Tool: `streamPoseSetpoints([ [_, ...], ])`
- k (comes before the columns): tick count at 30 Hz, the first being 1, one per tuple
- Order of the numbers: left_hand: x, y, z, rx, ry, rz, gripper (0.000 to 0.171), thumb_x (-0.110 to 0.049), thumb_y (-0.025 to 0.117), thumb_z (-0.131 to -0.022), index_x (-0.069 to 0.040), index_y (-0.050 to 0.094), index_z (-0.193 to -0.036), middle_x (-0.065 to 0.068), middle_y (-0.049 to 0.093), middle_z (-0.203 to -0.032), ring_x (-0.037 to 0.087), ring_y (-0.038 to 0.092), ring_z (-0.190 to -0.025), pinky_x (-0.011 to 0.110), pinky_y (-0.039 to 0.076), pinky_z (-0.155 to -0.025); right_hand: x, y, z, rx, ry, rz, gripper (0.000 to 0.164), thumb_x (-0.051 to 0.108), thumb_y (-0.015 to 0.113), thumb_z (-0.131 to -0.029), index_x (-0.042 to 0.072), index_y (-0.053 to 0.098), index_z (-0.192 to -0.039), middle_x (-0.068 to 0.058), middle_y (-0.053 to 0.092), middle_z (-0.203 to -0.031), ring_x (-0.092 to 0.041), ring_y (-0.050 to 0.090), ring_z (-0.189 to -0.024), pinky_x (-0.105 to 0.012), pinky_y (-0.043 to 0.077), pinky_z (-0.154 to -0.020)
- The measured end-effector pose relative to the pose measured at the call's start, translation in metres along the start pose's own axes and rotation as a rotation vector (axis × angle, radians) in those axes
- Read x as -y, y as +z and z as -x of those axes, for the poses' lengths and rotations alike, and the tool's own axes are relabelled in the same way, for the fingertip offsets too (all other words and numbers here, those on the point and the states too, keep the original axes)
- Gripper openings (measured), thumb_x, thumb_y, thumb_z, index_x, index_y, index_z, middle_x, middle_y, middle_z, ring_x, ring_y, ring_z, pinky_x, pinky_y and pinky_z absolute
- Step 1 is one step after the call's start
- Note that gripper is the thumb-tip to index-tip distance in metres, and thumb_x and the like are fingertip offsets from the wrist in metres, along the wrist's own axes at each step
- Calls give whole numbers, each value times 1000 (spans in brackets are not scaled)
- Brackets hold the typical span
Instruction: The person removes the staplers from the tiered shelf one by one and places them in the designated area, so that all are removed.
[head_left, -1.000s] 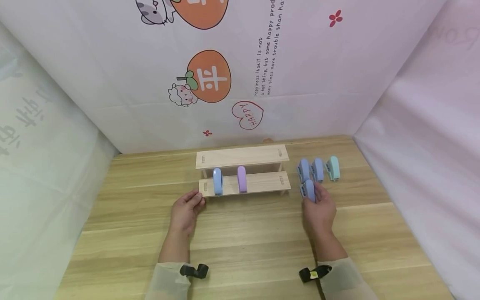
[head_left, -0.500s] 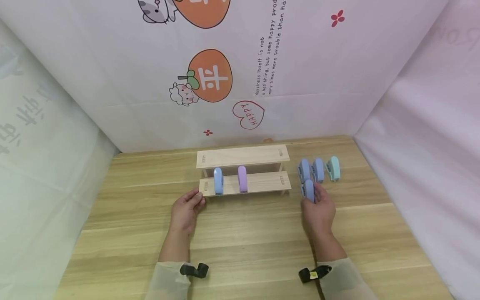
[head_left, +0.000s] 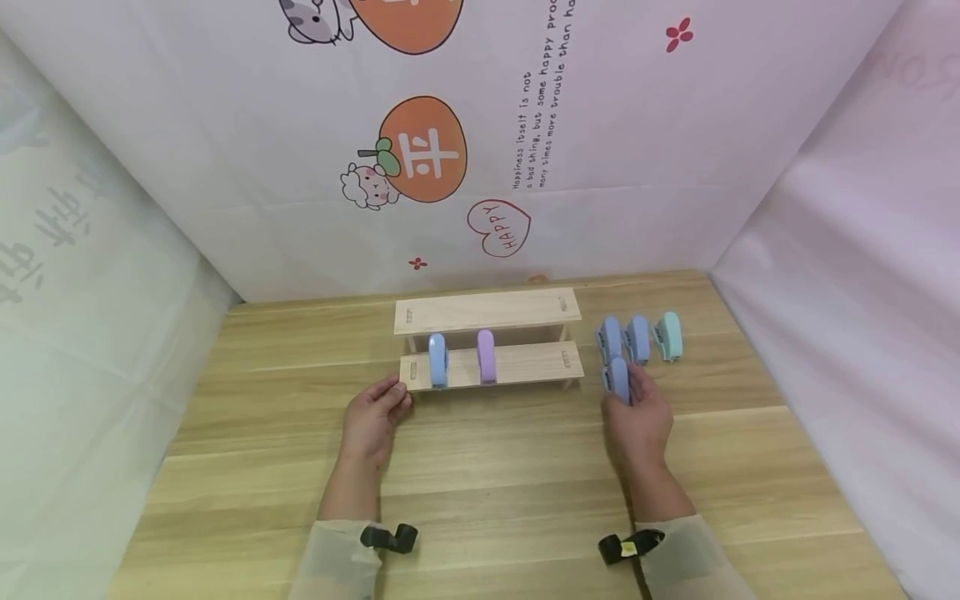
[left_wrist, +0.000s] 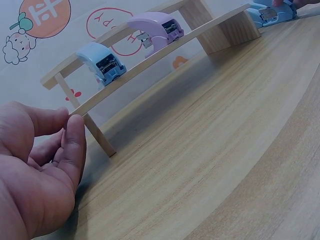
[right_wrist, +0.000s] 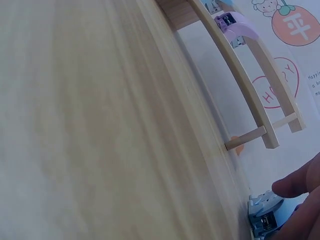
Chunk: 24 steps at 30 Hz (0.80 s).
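Note:
My left hand (head_left: 372, 423) pinches the front left corner of a two-step wooden rack (head_left: 528, 364) between thumb and fingers. On its lower step stand a light blue stapler (head_left: 437, 360) and a purple stapler (head_left: 487, 357), side by side. To the right of the rack, my right hand (head_left: 642, 423) grips a blue stapler (head_left: 617, 381) from its right side, thumb at the near end. The right wrist view shows that stapler (right_wrist: 265, 217) low on the tabletop, partly hidden by the fingers.
Just behind the gripped stapler are two more blue staplers (head_left: 610, 337) (head_left: 637, 337) and a mint green stapler (head_left: 669, 336). The rack's upper step (head_left: 487, 311) is bare. A printed white cloth (head_left: 600, 225) hangs behind the wooden table (head_left: 487, 500), with cloth on both sides too.

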<state>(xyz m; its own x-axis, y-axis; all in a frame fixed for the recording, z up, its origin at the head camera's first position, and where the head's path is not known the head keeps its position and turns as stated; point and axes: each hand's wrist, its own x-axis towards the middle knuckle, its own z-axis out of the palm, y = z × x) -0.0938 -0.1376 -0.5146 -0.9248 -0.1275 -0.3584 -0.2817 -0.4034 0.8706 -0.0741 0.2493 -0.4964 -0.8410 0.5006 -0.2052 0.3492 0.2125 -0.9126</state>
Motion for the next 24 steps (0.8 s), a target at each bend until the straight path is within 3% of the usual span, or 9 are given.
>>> streamPoseSetpoints([
  [8, 2, -2, -2, -6, 1, 2, 36, 1, 68, -98, 7, 60, -133, 14, 64, -118, 18, 70, -99, 27, 60, -98, -1, -1, -1, -8, -43, -9, 69, 4, 68, -92, 9, 43, -156, -14, 41, -160, -25, 40, -148, -41, 36, -123],
  [16, 2, -1, -3, -14, 1, -13, 37, 0, 69, -98, 8, 59, -134, 13, 64, -118, 17, 70, -98, 27, 60, -99, 1, -3, 0, -8, -41, -144, 69, 1, 68, -94, 11, 43, -157, -10, 42, -161, -19, 40, -148, -33, 35, -124],
  [24, 3, -2, -3, -2, 1, -14, 39, 1, 67, -99, 8, 58, -136, 12, 64, -118, 17, 69, -99, 27, 60, -99, 5, -3, 0, -35, -69, -127, 69, 2, 69, -94, 13, 43, -157, -8, 45, -159, -18, 43, -147, -30, 37, -123],
])
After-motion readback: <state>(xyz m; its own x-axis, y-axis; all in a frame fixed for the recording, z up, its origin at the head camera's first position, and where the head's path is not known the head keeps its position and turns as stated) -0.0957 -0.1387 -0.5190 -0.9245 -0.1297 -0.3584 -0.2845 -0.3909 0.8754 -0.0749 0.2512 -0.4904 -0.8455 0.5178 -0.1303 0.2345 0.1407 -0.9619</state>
